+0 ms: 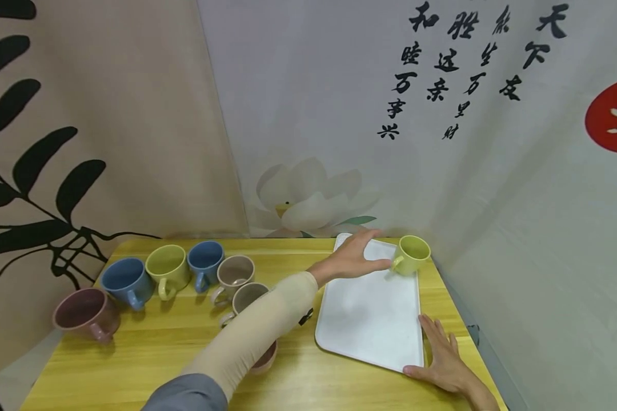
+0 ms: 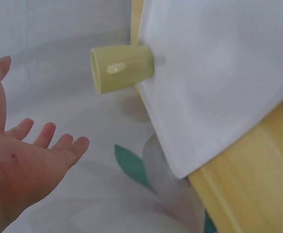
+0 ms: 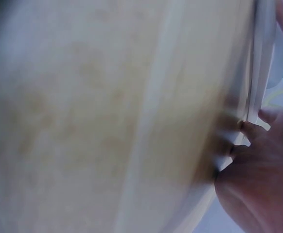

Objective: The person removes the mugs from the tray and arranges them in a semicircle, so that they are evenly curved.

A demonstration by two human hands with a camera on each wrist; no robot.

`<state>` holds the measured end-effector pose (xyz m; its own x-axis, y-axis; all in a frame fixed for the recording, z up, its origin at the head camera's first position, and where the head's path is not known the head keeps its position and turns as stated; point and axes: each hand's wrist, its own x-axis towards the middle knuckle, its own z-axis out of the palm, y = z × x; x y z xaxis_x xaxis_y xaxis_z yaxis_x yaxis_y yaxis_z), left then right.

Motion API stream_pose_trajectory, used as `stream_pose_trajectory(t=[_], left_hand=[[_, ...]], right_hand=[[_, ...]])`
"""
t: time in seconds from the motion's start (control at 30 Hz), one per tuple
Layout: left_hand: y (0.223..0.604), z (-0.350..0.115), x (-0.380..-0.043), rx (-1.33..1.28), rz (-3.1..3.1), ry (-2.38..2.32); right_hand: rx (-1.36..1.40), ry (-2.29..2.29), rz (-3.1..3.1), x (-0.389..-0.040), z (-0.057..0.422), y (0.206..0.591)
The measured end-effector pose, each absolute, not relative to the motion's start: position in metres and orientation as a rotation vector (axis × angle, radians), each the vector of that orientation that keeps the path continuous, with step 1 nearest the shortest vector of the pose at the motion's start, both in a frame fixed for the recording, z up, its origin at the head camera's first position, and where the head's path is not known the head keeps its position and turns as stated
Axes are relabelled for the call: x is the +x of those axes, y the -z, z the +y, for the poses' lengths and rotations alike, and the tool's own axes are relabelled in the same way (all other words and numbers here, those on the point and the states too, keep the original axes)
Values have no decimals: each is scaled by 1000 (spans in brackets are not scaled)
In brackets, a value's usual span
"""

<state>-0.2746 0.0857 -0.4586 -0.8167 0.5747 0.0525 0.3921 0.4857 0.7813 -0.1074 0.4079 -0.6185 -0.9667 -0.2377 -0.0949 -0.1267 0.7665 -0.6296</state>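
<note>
A white tray (image 1: 372, 319) lies on the wooden table's right side. At its far right corner stands a yellow-green mug (image 1: 411, 255), its handle turned toward the left and front. My left hand (image 1: 353, 260) reaches over the tray's far end, thumb and fingers spread. In the left wrist view a gap shows between that hand (image 2: 29, 165) and the mug (image 2: 124, 67), and nothing is held. My right hand (image 1: 444, 362) is at the tray's near right edge, fingers extended and thumb by the corner. The right wrist view is blurred, with the hand (image 3: 263, 165) beside the tray's rim.
Several mugs stand in a curved group on the left: a pink mug (image 1: 86, 314), blue mugs, a yellow-green mug (image 1: 168, 268) and greyish mugs. Another pink mug (image 1: 265, 359) is partly hidden by my left sleeve (image 1: 257, 331). A printed curtain (image 1: 308, 114) hangs behind the table (image 1: 154, 354).
</note>
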Motion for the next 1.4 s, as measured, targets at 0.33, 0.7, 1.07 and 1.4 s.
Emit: stream_pose_trajectory(t=[0.33, 0.7, 1.07, 1.4], left_hand=[[497, 125, -284, 685, 2493, -1321], [547, 145, -280, 470, 2441, -1436], [562, 169, -277, 387, 2287, -1529], [564, 179, -277, 334, 2077, -1642]], right_hand=[[-281, 964, 2781, -109, 406, 622], [-246, 947, 2779, -107, 405, 625], [-232, 958, 2767, -110, 407, 622], [-255, 972, 2771, -110, 408, 623]])
